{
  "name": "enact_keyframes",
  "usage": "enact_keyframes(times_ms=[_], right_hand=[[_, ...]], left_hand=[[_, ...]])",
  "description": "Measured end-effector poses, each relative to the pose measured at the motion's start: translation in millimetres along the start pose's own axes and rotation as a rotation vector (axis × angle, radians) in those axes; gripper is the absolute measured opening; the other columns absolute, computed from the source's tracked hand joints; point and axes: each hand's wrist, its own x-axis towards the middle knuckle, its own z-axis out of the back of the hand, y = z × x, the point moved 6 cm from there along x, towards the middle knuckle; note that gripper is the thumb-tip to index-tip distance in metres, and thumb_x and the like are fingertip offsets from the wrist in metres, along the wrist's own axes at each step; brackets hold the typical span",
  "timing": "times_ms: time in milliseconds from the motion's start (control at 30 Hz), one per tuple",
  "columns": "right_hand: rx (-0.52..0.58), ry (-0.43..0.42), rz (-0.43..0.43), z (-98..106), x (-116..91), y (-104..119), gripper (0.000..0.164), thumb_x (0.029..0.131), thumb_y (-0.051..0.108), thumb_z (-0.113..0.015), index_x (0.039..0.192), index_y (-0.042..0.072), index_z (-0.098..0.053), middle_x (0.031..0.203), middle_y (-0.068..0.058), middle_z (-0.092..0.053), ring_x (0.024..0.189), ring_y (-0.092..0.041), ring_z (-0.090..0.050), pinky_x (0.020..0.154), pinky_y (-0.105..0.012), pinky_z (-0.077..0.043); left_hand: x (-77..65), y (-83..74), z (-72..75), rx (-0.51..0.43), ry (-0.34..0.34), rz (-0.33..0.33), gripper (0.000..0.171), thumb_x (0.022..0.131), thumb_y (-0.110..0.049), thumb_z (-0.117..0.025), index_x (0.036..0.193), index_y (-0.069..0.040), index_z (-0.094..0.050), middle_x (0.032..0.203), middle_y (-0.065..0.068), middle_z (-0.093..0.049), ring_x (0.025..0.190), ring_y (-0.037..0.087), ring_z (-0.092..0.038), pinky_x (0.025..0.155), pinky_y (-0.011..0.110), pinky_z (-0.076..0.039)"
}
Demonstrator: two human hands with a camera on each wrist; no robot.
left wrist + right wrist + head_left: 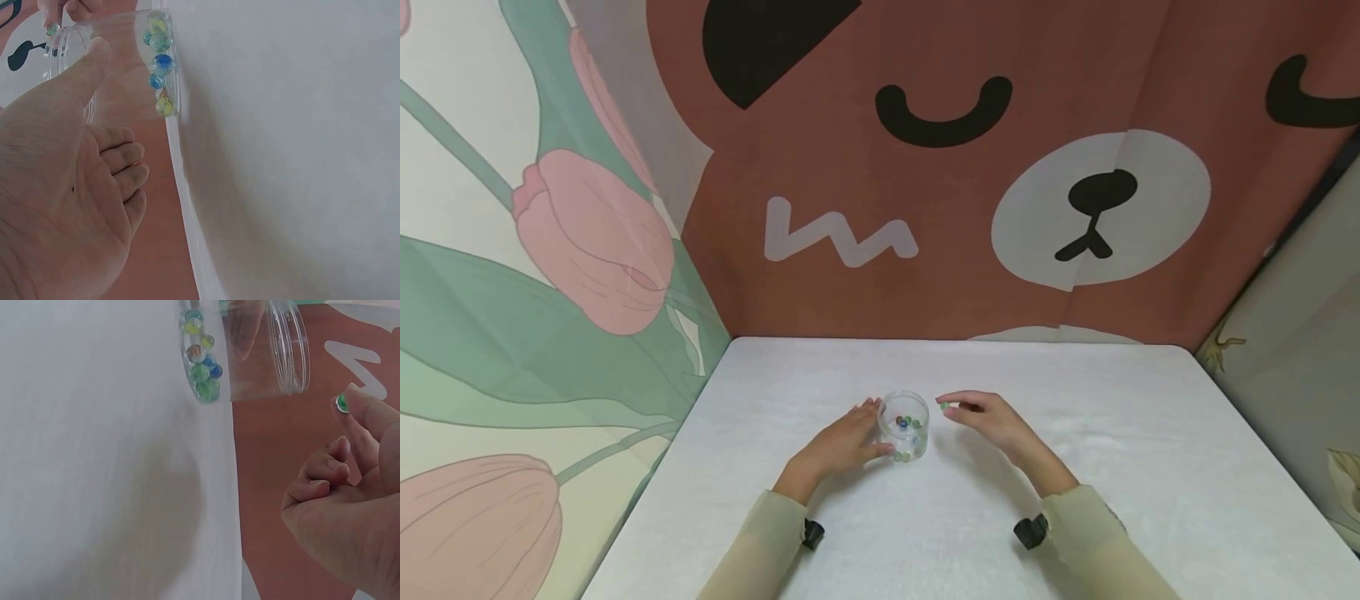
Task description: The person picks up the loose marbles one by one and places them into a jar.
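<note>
A clear, round plastic jar [927,433] stands upright on the table, its mouth uncovered. Several glass marbles [199,372] in green, blue, yellow and reddish tones lie on its bottom. My left hand [844,442] holds the jar from the left, thumb on the near side and fingers round the far side. Just right of the jar and about level with its rim, my right hand [996,423] pinches a green marble [342,403] between thumb and index finger. The other fingers of that hand are curled in toward the palm in the right wrist view.
A white-covered table [1097,433] spreads out around the jar. Behind it hangs a brown curtain [820,300] with a bear face, and a tulip-patterned curtain [460,192] borders the left side. A black wrist device [1032,531] sits at the right sleeve.
</note>
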Motion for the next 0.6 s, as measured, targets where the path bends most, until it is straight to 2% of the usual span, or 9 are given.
enact_keyframes(times_ms=[233,600], right_hand=[[0.052,0.025,0.005,-15,6,5,0.035,0.096,0.034,-0.071,0.126,0.014,-0.073,0.125,-0.005,-0.067,0.106,-0.02,-0.057,0.1,-0.049,-0.049],[0.047,0.047,0.032,-32,13,8,0.031,0.097,0.027,-0.07,0.125,0.013,-0.073,0.131,-0.004,-0.067,0.112,-0.019,-0.059,0.099,-0.04,-0.051]], left_hand=[[0.4,-1.3,0.4,0.0,-0.001,0.007,0.09,0.097,-0.06,-0.056,0.16,-0.004,-0.025,0.167,0.012,-0.024,0.156,0.023,-0.018,0.128,0.037,-0.015],[0.1,-2.9,0.8,-0.004,-0.001,0.01,0.09,0.097,-0.058,-0.058,0.16,-0.003,-0.026,0.166,0.013,-0.024,0.155,0.024,-0.018,0.128,0.038,-0.016]])
